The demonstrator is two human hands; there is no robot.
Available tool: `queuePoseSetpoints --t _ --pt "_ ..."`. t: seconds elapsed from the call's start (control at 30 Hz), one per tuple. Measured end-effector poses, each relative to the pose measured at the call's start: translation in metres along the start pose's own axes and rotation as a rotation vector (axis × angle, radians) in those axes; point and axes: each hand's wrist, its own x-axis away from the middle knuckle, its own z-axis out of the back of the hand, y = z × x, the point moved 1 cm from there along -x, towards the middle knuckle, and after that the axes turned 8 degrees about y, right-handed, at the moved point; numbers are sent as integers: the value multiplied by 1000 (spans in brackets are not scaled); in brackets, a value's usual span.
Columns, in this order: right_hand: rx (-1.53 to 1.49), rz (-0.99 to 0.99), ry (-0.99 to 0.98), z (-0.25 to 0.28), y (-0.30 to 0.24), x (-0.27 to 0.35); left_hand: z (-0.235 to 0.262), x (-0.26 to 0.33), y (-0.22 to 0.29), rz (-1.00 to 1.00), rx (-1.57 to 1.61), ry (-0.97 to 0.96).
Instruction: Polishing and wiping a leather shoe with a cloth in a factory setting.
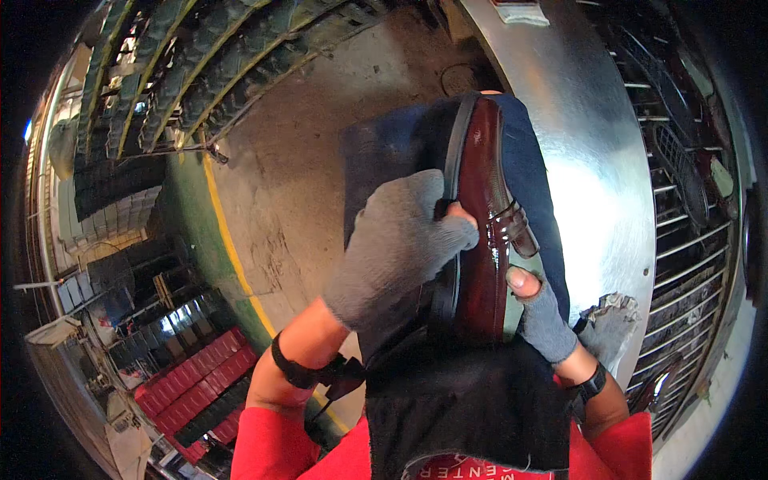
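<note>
A glossy dark-brown loafer with a black sole lies lengthwise on my lap, toe pointing away. My left hand, in a grey fingerless glove, grips its left edge along the sole. My right hand, also in a grey fingerless glove, presses a thumb on the shoe near its heel. A black cloth covers my lap below the shoe, and the heel end is partly hidden by it.
A shiny metal table curves along the right, with a grey rag at its edge and wire racks beyond. Concrete floor with a yellow line lies left; shoe racks and red crates stand further left.
</note>
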Motion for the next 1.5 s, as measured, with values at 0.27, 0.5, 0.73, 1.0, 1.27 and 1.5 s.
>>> queuePoseSetpoints --t 0.27,0.5,0.73,1.0,1.27,1.5 --pt "-59 106 21 -35 -20 9 -8 21 -36 -75 426 -55" --pt "-128 -12 18 -31 -17 20 -27 28 -57 -164 706 8" --pt "-134 53 -27 -20 -15 11 -14 19 -20 -131 564 -20" --pt "-275 78 91 14 -64 41 -44 -1 -12 -132 912 -256" --pt "290 497 941 246 -118 218 -73 -1 -40 -108 834 -196" --pt "1718 99 1178 249 -140 231 -82 14 -63 -35 957 -70"
